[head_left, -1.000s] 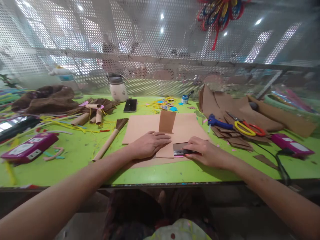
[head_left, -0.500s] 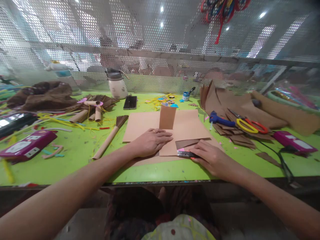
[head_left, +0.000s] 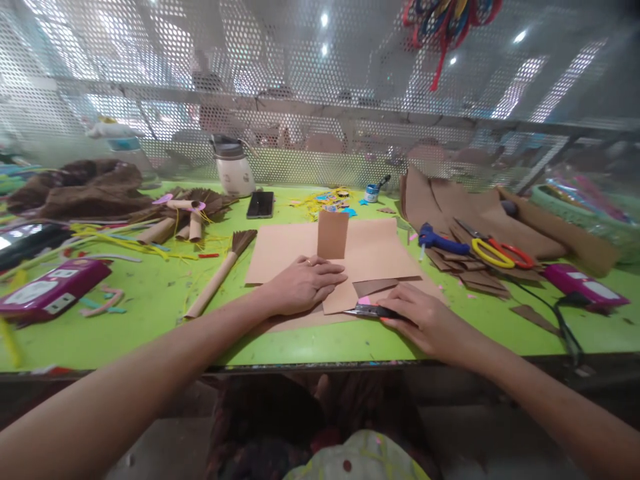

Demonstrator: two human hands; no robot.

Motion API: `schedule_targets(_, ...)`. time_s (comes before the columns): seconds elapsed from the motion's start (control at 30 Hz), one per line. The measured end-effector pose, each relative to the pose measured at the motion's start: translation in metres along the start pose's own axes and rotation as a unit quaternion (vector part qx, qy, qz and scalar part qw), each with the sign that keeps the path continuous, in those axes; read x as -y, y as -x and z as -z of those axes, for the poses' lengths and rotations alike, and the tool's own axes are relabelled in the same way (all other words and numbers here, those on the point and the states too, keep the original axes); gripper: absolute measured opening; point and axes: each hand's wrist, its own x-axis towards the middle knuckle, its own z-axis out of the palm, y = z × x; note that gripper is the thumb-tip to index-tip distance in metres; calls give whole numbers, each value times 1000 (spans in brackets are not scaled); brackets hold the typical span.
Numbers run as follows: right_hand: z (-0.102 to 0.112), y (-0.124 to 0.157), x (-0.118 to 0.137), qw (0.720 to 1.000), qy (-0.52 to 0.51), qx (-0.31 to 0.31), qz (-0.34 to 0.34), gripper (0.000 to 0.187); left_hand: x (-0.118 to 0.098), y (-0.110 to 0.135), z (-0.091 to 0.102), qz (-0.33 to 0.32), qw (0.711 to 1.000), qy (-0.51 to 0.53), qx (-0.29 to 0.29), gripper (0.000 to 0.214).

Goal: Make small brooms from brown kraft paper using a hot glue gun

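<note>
A large tan paper sheet lies on the green table in front of me. A narrower tan strip on it stands folded up at its far end. My left hand lies flat on the strip's near part, fingers stretched out and pressing it down. My right hand is closed round a utility knife, whose blade end lies at the strip's near right edge. A darker brown paper piece shows just beyond the knife.
Right of the sheet lie brown paper scraps, a blue glue gun and yellow-and-red scissors. A phone, a white jug, paper rolls and pink boxes sit left and behind. A perforated metal screen closes the back.
My right hand has drawn the knife nearer to me along the strip's right edge. The strip's near end now sits slightly skewed, and more dark paper shows. My left hand stays pressed in place.
</note>
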Motion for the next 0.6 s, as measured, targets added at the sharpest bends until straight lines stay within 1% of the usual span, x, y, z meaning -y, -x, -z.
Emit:
schedule_targets(0.17,2,-1,0,1000,-10,13,15,27,-1,1,1,7,1000,11,-1,41)
schedule_targets(0.37,5,7,3,1000,-7,26,-13,26,-1,1,2,2,1000,20,-12,40)
schedule_targets(0.5,2,-3,6,1000,-1,14,8,25,0,1,2,-7,1000,15,-14,40)
schedule_targets(0.6,-2,-14,8,1000,6,22,14,27,0,1,2,-5,1000,17,-9,40)
